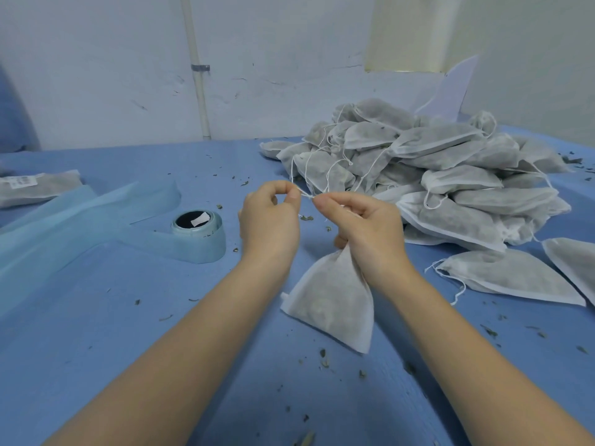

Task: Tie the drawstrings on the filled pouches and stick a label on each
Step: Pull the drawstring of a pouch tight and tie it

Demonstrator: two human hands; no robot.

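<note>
Soft, light pouch (335,304) hangs at 6 o'clock; L hand (269,217) & R hand (360,225) both pinching drawstring (307,195); grip by neck.

Soft, even, cool light falls across the scene, casting only faint shadows and no glare. Wide-angle distortion bends the edges; the picture is slightly soft throughout.

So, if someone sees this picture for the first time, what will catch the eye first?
Probably the two bare hands in the middle: the left hand and the right hand pinch a thin white drawstring between them, and a filled white fabric pouch hangs below the right hand. Next, the big heap of grey-white filled pouches behind on the right, on the blue table cover.
</note>
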